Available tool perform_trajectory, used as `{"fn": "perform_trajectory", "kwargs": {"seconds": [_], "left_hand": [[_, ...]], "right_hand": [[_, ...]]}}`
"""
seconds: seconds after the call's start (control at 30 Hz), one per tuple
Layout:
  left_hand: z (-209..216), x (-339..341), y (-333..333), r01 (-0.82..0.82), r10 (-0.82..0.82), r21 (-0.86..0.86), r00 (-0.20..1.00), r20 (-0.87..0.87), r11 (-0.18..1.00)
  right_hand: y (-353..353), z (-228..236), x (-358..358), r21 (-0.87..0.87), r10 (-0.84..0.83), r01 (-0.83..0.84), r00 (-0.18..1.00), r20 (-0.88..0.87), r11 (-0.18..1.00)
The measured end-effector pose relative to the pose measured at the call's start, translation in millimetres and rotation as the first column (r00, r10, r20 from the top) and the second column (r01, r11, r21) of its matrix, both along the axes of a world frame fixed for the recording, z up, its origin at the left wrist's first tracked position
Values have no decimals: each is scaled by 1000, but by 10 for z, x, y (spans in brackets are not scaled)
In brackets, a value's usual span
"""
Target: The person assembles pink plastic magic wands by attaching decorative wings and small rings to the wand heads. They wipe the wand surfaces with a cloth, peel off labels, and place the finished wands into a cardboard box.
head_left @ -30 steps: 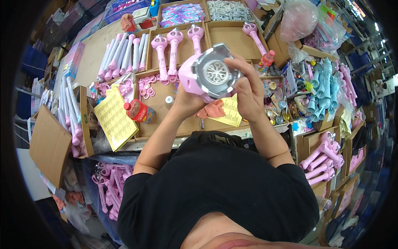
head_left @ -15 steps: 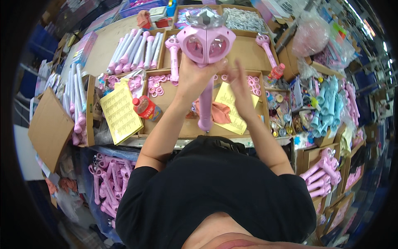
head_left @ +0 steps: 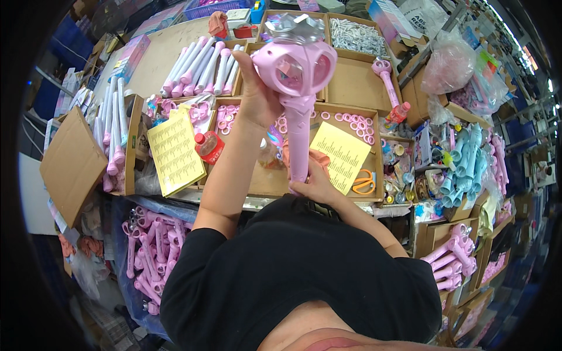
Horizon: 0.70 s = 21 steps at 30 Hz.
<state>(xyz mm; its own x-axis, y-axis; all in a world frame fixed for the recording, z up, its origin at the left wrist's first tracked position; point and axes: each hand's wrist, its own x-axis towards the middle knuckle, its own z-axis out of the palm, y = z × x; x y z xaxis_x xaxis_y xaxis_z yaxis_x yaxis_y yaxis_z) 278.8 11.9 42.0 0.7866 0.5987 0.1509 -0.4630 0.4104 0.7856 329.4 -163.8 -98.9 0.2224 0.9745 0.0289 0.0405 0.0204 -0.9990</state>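
Left grip: the left hand [head_left: 260, 104] cups the head of a pink wand [head_left: 297, 117], thumb spread off to the left; the fingers are hidden behind it, so I cannot tell how far they close.
Right grip: the right hand [head_left: 316, 186] is closed around the lower end of the handle.
Wand: upright in front of the person's chest, above the near tray [head_left: 257, 184], silver crown [head_left: 295, 29] on top.
Why held so: probably the palm backs the wide head while the other hand steadies the thin end, keeping the front turned toward the wearer.
Near tray: pink rings [head_left: 358, 126], an orange cloth [head_left: 319, 158], a yellow sheet [head_left: 341, 153] and scissors [head_left: 364, 182], perhaps kept here for easy reach.
Left of it: a red bottle [head_left: 209, 147] beside more yellow sheets [head_left: 175, 153].
Far side: white tubes [head_left: 202, 67] side by side on the table [head_left: 155, 52], likely to keep them tidy; one spare wand [head_left: 385, 82] in a tray.
Changed since half a second ago: the right hand, then blurred and off the wand, now clasps the handle; the left thumb has opened outward; the scissors show clear of the forearm.
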Motion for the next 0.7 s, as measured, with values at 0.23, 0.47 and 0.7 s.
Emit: {"fn": "perform_trajectory", "kwargs": {"seconds": [0.23, 0.47, 0.7], "left_hand": [[-460, -13, -381, -41, 86, 231, 978, -190, 972], [-574, -19, -408, -128, 165, 257, 978, -125, 958], [-574, 35, -438, -128, 134, 102, 990, -55, 987]], "right_hand": [[81, 108, -48, 24, -276, 275, 958, 71, 961], [117, 88, -97, 102, -224, 222, 975, 6, 970], [99, 97, -104, 93, -250, 251, 968, -25, 964]]}}
